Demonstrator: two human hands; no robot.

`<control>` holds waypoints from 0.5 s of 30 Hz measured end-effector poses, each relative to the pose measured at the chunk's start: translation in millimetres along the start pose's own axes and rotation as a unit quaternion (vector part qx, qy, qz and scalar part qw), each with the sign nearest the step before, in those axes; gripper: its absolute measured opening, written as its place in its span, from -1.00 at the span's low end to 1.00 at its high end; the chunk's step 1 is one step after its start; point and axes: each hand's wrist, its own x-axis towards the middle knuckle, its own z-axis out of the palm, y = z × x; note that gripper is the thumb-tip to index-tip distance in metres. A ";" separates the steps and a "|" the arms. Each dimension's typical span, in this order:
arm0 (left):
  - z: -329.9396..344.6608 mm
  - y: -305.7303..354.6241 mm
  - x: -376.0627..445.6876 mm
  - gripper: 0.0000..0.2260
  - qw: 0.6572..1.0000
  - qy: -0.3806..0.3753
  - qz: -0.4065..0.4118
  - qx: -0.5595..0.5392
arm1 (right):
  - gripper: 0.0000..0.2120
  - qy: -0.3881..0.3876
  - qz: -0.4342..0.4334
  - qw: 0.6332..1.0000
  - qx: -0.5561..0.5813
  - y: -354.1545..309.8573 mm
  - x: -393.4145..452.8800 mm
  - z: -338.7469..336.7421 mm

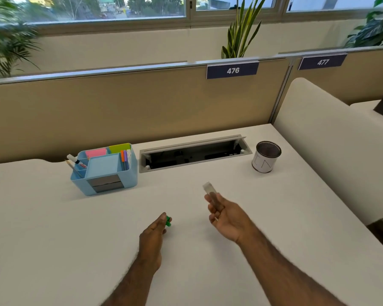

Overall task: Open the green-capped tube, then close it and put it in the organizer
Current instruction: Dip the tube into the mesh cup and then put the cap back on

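The tube [212, 197] is lying uncapped across the right hand [227, 219], its open clear end pointing up and away toward the cable tray [195, 154] — the fingers [212, 209] are curling loosely around its lower part. The left hand [152, 236] is pinching the green cap [168, 221] at its fingertips, just above the white desk [75, 239], and the 2 hands are apart. The blue organizer [104, 170] is sitting farther back on the left — sticky notes, pens and a glue bottle are filling its compartments. A mesh cup [266, 156] is standing at the right.
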 end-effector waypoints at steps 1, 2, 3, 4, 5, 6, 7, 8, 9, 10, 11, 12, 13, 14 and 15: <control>-0.5 0.6 -1.7 -0.69 1.000 0.005 -0.002 -0.004 | -0.84 -0.002 0.019 1.000 0.002 15.4 -0.7 -0.1; -0.8 1.3 -3.2 -0.68 1.000 0.007 -0.004 -0.006 | -0.83 -0.002 0.036 0.999 0.004 29.3 -1.6 -0.1; -1.9 2.1 -5.4 -0.68 1.000 0.006 -0.003 -0.007 | -0.82 -0.001 0.052 0.999 0.004 42.8 -2.3 -0.5; -2.0 2.9 -7.5 -0.69 1.000 0.002 -0.004 -0.006 | -0.82 0.001 0.066 0.998 0.004 54.4 -3.6 -0.5; -2.4 3.8 -10.1 -0.71 1.000 0.000 -0.007 -0.005 | -0.82 0.003 0.078 0.997 0.002 65.6 -5.2 -0.3; -3.4 4.8 -12.9 -0.72 1.000 -0.001 -0.010 -0.003 | -0.81 0.006 0.088 0.996 -0.003 75.1 -7.9 0.9; -3.4 5.5 -15.5 -0.73 1.000 -0.003 -0.012 -0.003 | -0.80 0.009 0.092 0.996 -0.012 82.5 -9.8 1.6; -4.0 5.6 -17.3 -0.73 1.000 -0.004 -0.012 -0.002 | -0.79 0.014 0.093 0.995 -0.020 88.4 -11.8 3.0; -5.0 5.3 -18.8 -0.73 1.000 -0.004 -0.011 -0.003 | -0.78 0.018 0.091 0.995 -0.027 93.5 -13.2 4.6; -6.1 5.0 -20.1 -0.73 1.000 -0.005 -0.012 -0.004 | -0.79 0.023 0.085 0.996 -0.029 96.8 -14.6 6.7; -6.8 4.8 -21.1 -0.72 1.000 -0.007 -0.013 -0.004 | -0.79 0.028 0.078 0.996 -0.028 98.7 -14.6 8.1; -7.9 4.4 -22.1 -0.71 1.000 -0.008 -0.014 -0.004 | -0.79 0.032 0.073 0.996 -0.026 99.9 -14.8 9.9; -8.6 4.1 -22.7 -0.70 1.000 -0.009 -0.014 -0.004 | -0.81 0.034 0.070 0.997 -0.027 100.5 -14.7 11.4; -9.4 3.7 -23.1 -0.70 1.000 -0.010 -0.015 -0.004 | -0.82 0.035 0.069 0.997 -0.029 100.7 -14.8 12.7; -9.9 3.5 -23.5 -0.69 1.000 -0.011 -0.015 -0.004 | -0.83 0.034 0.068 0.997 -0.033 101.0 -14.6 13.8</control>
